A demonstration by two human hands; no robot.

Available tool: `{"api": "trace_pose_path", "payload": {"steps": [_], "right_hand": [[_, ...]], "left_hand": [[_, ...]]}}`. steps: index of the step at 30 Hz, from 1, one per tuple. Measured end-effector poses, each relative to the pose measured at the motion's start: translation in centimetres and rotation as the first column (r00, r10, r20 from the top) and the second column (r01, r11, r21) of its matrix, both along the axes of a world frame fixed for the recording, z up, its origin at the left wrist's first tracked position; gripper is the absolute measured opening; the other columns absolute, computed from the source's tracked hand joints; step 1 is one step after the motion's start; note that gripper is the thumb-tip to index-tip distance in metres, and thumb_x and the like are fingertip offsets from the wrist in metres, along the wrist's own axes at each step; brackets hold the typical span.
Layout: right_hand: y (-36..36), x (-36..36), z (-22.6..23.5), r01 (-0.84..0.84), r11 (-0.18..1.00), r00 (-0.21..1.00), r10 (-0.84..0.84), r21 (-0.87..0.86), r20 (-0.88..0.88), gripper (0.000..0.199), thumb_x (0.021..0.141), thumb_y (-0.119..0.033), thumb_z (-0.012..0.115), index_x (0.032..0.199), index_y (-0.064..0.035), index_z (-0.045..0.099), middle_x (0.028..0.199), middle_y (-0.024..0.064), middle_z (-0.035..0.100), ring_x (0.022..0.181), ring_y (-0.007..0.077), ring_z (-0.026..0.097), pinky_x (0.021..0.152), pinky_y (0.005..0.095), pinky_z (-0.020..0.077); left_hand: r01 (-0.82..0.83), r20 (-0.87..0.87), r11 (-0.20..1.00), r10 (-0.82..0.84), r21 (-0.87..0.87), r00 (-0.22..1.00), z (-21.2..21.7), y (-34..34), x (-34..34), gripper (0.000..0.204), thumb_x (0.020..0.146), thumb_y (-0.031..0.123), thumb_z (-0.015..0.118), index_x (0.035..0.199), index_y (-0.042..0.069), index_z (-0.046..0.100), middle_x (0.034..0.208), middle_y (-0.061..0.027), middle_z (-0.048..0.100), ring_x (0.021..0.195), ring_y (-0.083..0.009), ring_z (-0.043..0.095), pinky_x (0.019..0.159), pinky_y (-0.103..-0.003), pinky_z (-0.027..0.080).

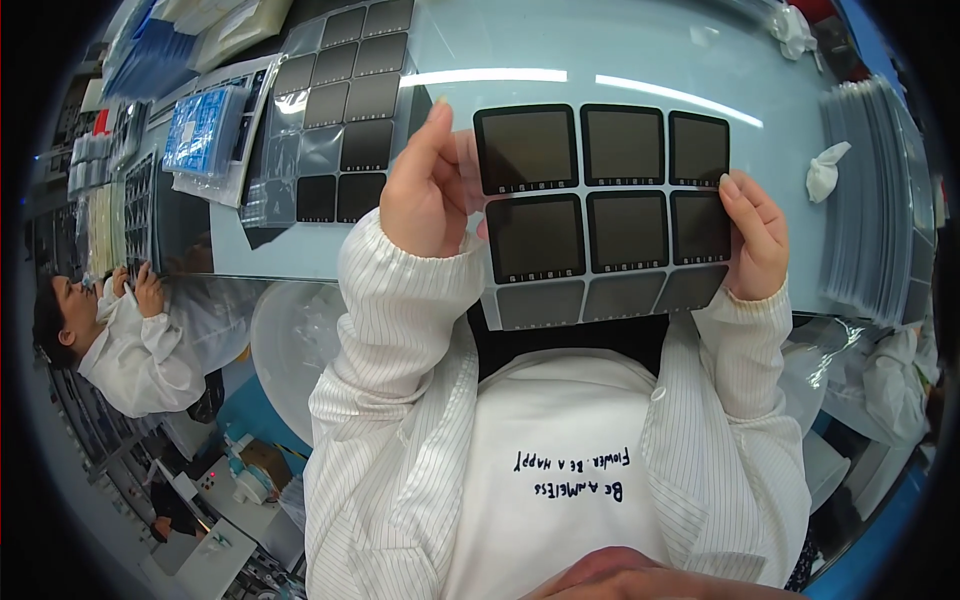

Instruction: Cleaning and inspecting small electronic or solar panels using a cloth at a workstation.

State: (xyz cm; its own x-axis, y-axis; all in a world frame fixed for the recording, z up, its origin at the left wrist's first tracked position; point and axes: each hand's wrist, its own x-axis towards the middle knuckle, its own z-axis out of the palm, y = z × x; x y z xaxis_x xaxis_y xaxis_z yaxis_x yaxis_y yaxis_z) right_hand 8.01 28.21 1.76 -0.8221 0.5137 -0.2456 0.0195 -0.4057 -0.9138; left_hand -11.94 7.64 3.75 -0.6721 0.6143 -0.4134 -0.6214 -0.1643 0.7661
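Observation:
Between my two hands, above the near part of the glass-topped table, is a clear plastic sheet [492, 308] of dark square panels [627, 232] in rows of three. It tilts toward me, and its lowest row looks paler and foreshortened. My left hand [425, 195] grips the left edge, thumb pointing up and fingers partly seen through the clear margin. At the right edge my right hand [758, 235] pinches the sheet, its thumb on the front and fingers behind. A similar panel sheet [330, 105] lies on the table, left of my left hand.
A blue plastic-wrapped pack [203, 130] sits on flat sheets at the left. A stack of clear sheets [868, 200] lines the right side, beside a crumpled white piece [825, 172]. Under the table's left edge is a plastic-lined bin [295, 335]. Another person [150, 345] works at far left.

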Motion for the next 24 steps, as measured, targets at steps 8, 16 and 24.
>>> {"api": "trace_pose_path", "payload": {"steps": [8, 16, 24], "right_hand": [[-0.5, 0.2, 1.8, 0.058, 0.996, 0.988, -0.047, -0.072, 0.148, 0.015, 0.093, -0.014, 0.053, 0.094, -0.0004, 0.061, 0.084, 0.0026, 0.064, 0.074, 0.0065, 0.059, 0.068, 0.0189, 0.0461], [-0.8, 1.0, 2.0, 0.019, 0.995, 0.983, 0.000, -0.101, 0.183, 0.017, 0.095, -0.014, 0.048, 0.098, -0.0002, 0.059, 0.087, 0.0012, 0.062, 0.076, 0.0051, 0.057, 0.068, 0.0186, 0.0442], [-1.6, 1.3, 3.2, 0.063, 0.993, 0.989, -0.049, -0.097, 0.143, 0.012, 0.093, -0.012, 0.054, 0.092, -0.0015, 0.060, 0.084, 0.0022, 0.063, 0.074, 0.0064, 0.058, 0.069, 0.0186, 0.0454]], "left_hand": [[0.166, 0.027, 0.986, -0.166, -0.021, 0.986, 0.0, -1.3, -0.6, 0.062, 0.098, 0.046, 0.033, 0.059, 0.003, 0.054, 0.055, -0.0102, 0.056, 0.035, -0.0193, 0.045, 0.036, -0.029, 0.035], [-0.034, -0.052, 0.986, 0.026, -0.161, 0.998, 0.0, -0.5, 0.5, 0.063, 0.098, 0.047, 0.034, 0.069, -0.001, 0.061, 0.055, -0.0117, 0.058, 0.035, -0.0181, 0.043, 0.038, -0.028, 0.036], [0.158, 0.000, 0.987, -0.158, -0.008, 0.987, -0.5, -2.1, 0.0, 0.062, 0.099, 0.046, 0.031, 0.072, -0.002, 0.061, 0.055, -0.0123, 0.059, 0.033, -0.0172, 0.042, 0.034, -0.026, 0.035]]}}
